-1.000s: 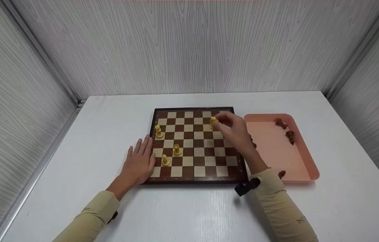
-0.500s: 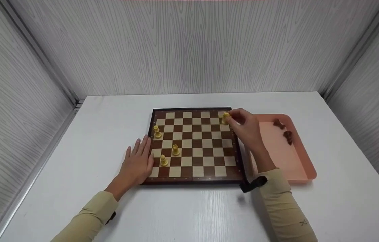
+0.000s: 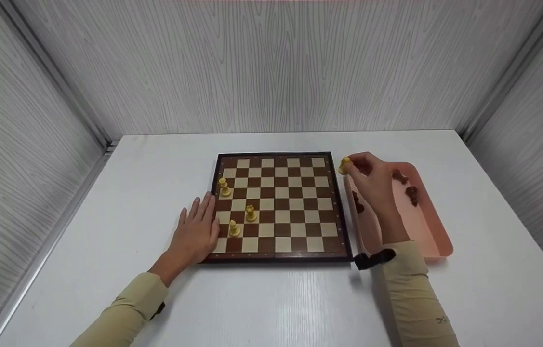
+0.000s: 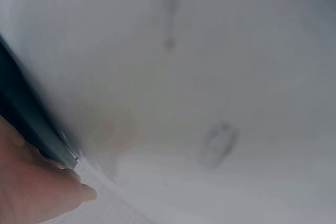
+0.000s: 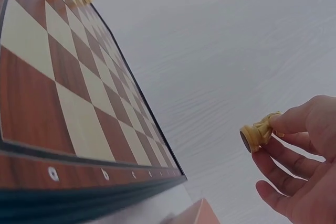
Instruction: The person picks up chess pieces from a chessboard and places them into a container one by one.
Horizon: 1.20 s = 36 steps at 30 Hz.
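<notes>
My right hand (image 3: 372, 180) pinches a yellow chess knight (image 3: 344, 166) between thumb and fingertips, past the board's right edge and over the far left corner of the pink tray (image 3: 444, 241). In the right wrist view the chess knight (image 5: 258, 134) tilts, with its dark base facing the camera. My left hand (image 3: 194, 236) lies with straight fingers along the left edge of the chessboard (image 3: 290, 193). Three yellow chess pieces stand near it: one on the left side (image 3: 224, 188), a crowned piece (image 3: 251, 213) and a smaller piece (image 3: 234, 229).
Several dark brown chess pieces lie in the tray, among them one piece (image 3: 412, 195) by its right wall and another (image 3: 357, 202) by its left wall. A white table (image 3: 271, 303) carries everything, with grey wood-grain panels (image 3: 271, 67) behind and at the sides.
My right hand has carried the chess knight rightward from the board's far right part, past its edge, to the tray's far left corner. The left hand has stayed at the board's left edge.
</notes>
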Motion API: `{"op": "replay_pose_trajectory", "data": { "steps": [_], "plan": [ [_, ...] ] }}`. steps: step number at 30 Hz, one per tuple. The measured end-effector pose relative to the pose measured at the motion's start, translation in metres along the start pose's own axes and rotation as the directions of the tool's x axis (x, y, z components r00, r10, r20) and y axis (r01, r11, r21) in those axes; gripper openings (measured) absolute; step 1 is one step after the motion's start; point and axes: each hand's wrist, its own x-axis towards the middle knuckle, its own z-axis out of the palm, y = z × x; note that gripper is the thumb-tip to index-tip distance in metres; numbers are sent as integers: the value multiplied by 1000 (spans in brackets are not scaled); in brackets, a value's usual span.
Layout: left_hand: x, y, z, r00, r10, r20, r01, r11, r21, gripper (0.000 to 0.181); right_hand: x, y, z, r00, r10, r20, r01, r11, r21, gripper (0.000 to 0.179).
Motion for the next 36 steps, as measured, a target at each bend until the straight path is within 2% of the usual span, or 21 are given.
{"op": "replay_pose_trajectory", "data": {
  "steps": [7,11,17,26,29,36],
  "plan": [
    [1,1,0,1000,9,-2,-9,1000,7,63,2,13,-19,996,80,-35,-81,997,-13,24],
    [1,0,1,1000,10,-8,-10,1000,13,63,8,37,-29,990,130,-58,-131,991,-3,25],
    [0,-1,2,1000,6,2,-6,1000,17,63,10,66,-39,986,152,-69,-154,987,-36,29],
    [-1,-1,2,1000,7,-3,-7,1000,15,63,7,79,-49,980,178,-85,-188,974,-124,28],
    [-1,-1,2,1000,6,-4,-6,1000,17,63,7,81,-50,978,192,-84,-201,972,-123,29],
    [-2,-1,0,1000,7,6,-7,1000,-2,63,6,80,-54,981,168,-95,-176,980,-90,26]
  ]
}}
